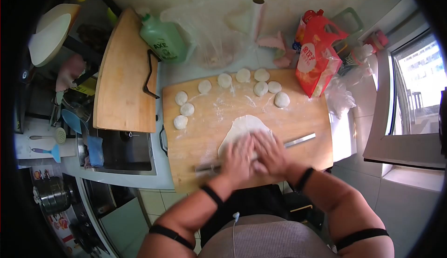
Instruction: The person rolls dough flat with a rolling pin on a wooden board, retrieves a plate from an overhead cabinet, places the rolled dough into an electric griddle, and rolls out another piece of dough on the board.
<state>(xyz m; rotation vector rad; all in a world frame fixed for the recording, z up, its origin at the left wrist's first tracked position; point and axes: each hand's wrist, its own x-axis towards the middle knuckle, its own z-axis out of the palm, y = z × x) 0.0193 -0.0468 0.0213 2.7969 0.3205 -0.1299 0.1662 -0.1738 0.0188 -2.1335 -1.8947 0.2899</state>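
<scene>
A flat, pale sheet of dough [243,126] lies on the floured wooden board [195,139]. Both hands rest on its lower part, side by side and touching. My left hand [237,158] is slightly blurred, its fingers stretched out and pointing away from me. My right hand [270,151] lies against it, fingers also extended over the dough. A metal bar [300,140] runs across the board, partly hidden beneath or behind my hands. Several small round dough pieces [225,80] form an arc along the far side of the board.
A red bag [316,60] stands at the board's far right corner. Behind the board are a green bottle [163,39], a clear plastic bag [209,34] and an upright roll [257,18]. Left are a second wooden board [123,76] and a sink [125,151].
</scene>
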